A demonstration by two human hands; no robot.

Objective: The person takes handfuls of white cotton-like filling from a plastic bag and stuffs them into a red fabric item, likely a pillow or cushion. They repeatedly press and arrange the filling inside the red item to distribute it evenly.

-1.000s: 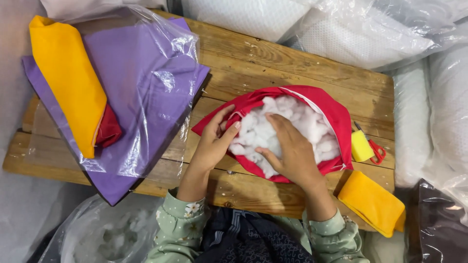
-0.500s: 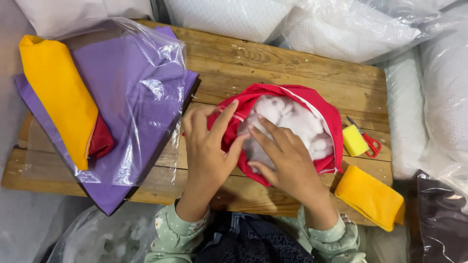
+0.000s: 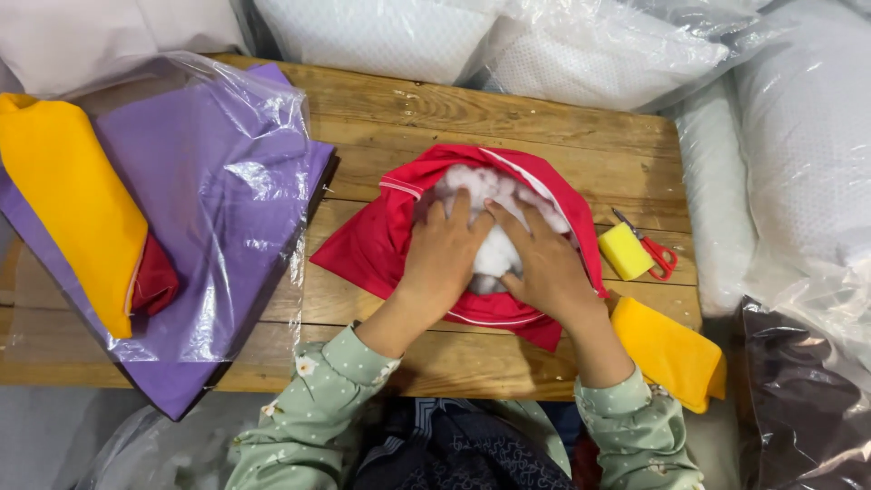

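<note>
A red fabric cover (image 3: 386,245) lies open on the wooden table (image 3: 508,118), with white fluffy stuffing (image 3: 490,186) showing in its opening. My left hand (image 3: 445,259) and my right hand (image 3: 544,263) lie side by side, palms down, pressing on the stuffing inside the cover. The fingers of both are spread and point away from me. The lower part of the stuffing is hidden under my hands.
A clear plastic bag with purple fabric (image 3: 227,200) and a folded yellow cloth (image 3: 77,209) over a red one lies at the left. A yellow block (image 3: 626,251), red-handled scissors (image 3: 655,256) and another yellow cloth (image 3: 667,349) sit at the right. Bagged white pillows (image 3: 798,127) ring the table.
Both hands have slid further into the red cover and now lie flat on the stuffing. Less white stuffing shows than before.
</note>
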